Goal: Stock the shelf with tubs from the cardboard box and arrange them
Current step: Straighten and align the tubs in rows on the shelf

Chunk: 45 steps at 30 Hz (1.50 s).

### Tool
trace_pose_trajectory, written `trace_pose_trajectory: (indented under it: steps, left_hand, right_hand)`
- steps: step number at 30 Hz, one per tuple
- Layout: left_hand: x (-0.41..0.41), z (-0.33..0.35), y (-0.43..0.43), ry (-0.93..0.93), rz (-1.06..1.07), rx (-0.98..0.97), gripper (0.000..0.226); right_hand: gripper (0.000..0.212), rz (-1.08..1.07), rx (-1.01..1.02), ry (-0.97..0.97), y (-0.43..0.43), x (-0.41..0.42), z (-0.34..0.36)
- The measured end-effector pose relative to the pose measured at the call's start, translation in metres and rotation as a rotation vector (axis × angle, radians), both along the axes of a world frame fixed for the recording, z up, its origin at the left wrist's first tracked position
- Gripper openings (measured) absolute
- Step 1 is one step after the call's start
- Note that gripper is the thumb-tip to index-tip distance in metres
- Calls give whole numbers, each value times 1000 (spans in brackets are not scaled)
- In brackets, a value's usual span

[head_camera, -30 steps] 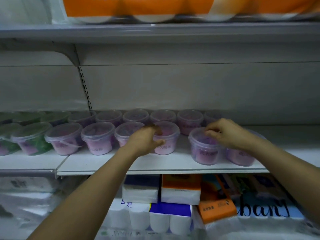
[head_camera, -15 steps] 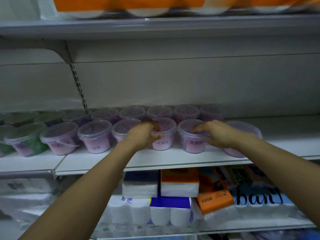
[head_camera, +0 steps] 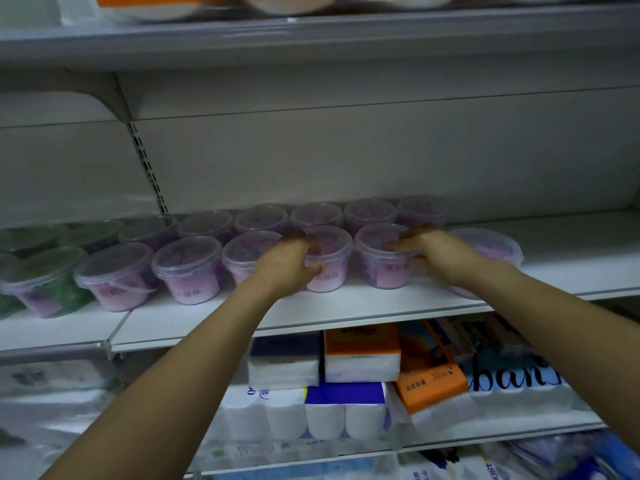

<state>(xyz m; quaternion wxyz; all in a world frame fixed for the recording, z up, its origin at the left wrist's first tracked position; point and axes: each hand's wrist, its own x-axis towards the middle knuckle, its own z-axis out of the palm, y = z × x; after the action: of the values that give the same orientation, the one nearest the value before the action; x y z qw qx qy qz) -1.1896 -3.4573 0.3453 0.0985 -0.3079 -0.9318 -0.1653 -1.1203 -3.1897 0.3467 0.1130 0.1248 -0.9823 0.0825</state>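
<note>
Clear tubs with purple contents stand in two rows on the white shelf [head_camera: 311, 317]. My left hand [head_camera: 289, 263] grips a front-row tub [head_camera: 329, 268] at its left side, fingers over the lid rim. My right hand [head_camera: 427, 252] grips the neighbouring tub [head_camera: 379, 261] from the right, fingers on its lid and thumb low on the wall. Another purple tub [head_camera: 491, 247] sits behind my right wrist, partly hidden. The back row of tubs [head_camera: 317, 214] lines the rear. The cardboard box is out of view.
Green-filled tubs [head_camera: 45, 282] stand at the left end. Bare shelf surface [head_camera: 571, 251] stretches right of the tubs. Tissue packs [head_camera: 360, 355] and toilet-roll packs [head_camera: 322, 410] fill the shelf below. An upper shelf [head_camera: 311, 36] with orange packs hangs overhead.
My right hand slid its tub left until it stands beside the tub under my left hand. The left hand stayed on its tub.
</note>
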Motion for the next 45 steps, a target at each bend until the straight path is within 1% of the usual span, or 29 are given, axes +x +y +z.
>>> trace_pose_trajectory:
  steps: [2,5,10,16,21,27,29,32,34,36,38,41,42,43,44,45]
  left_hand:
    - [1,1,2,7,13,-13,39]
    - [3,2,7,4,34,-24,38]
    - [9,-1,12,26,84,-12,34]
    - [14,2,14,56,185,-92,28]
    - [18,-4,16,60,215,-60,26]
    - [18,-1,20,52,234,-82,28]
    - [20,1,26,57,242,-102,32]
    - [24,1,46,144,224,-68,40]
    - [30,2,68,172,152,-2,41]
    - [36,1,92,164,68,11,44]
    - [41,0,114,147,22,-6,48]
    - [41,-5,132,151,14,-33,44]
    - [41,-7,135,148,24,-41,41]
    - [41,-9,137,144,35,-38,40]
    - [41,-10,138,142,47,-29,39]
    - [42,-11,139,144,60,-20,39]
  right_hand:
    - [41,-23,73,13,-1,-3,4]
    - [38,-32,131,33,-1,-6,6]
    - [34,-24,188,37,0,-14,4]
    - [41,-2,273,22,6,-19,1]
    - [46,43,234,44,15,-26,-2]
    - [47,76,201,-17,13,-33,-6]
    - [48,116,118,-46,16,-31,-5]
    - [50,156,-234,-69,34,-17,2]
    - [44,123,-427,-35,54,-6,11]
    - [35,43,-504,-37,76,4,21]
    - [26,-13,-440,-47,96,12,29]
    - [15,12,-276,-131,116,32,37]
    - [20,23,-221,-177,120,40,38]
    - [30,24,-158,-222,124,46,38]
    - [41,15,-80,-241,126,51,38]
    - [47,9,9,-228,128,54,36]
